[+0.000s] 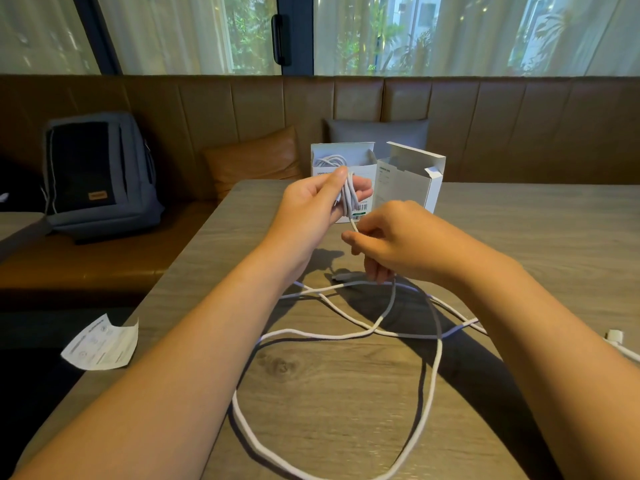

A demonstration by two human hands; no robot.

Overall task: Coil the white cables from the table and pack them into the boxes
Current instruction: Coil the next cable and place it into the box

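My left hand (320, 199) is raised above the table, with several turns of a white cable (347, 195) wrapped round its fingers and its thumb pressed on the turns. My right hand (388, 240) pinches the same cable just below, and the strand runs down from it. The rest of the cable (429, 393) lies in wide loose loops across the wooden table (554, 244). Behind my hands stand two open white boxes. The left box (360, 157) holds a coiled white cable. The inside of the right box (412, 174) is hidden.
A white connector end (614, 336) lies at the table's right edge. A folded paper leaflet (100, 344) hangs off the table's left edge. A grey backpack (97, 174) and cushions sit on the brown bench behind.
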